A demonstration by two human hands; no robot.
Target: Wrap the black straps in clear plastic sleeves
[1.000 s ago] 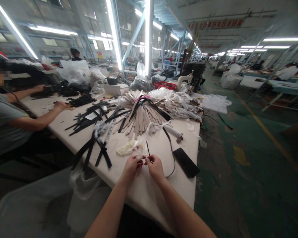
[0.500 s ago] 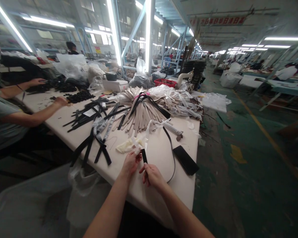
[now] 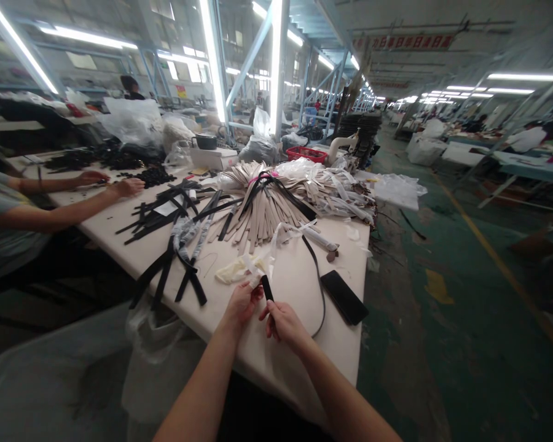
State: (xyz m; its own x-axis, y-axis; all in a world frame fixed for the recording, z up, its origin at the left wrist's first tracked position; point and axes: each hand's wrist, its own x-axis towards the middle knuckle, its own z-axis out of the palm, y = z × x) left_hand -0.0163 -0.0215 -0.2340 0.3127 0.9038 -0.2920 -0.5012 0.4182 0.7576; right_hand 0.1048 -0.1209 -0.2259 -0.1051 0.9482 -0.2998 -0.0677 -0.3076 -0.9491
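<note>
My right hand [image 3: 283,322] pinches a black strap [image 3: 266,288] close to its end, which points up and away from me. Part of what looks like the same strap curves over the table on the right. Beside it my left hand [image 3: 243,302] is closed at the strap's end, fingers on a white plastic strip [image 3: 273,253] that trails away toward the pile. Just beyond the left hand lies a crumpled cream-coloured wrapper [image 3: 230,272]. To the right of my hands a flat black rectangular piece [image 3: 344,297] rests near the table edge.
A large bundle of beige strips [image 3: 258,218] spreads over the table [image 3: 299,276]. Black straps [image 3: 168,270] hang over the near edge at left. A co-worker's hand [image 3: 128,187] works by small black pieces [image 3: 154,177]. A red basket [image 3: 306,153] stands behind.
My hands have barely moved; the strap's end has shifted slightly left. The co-worker's hands at left have moved right and closer together.
</note>
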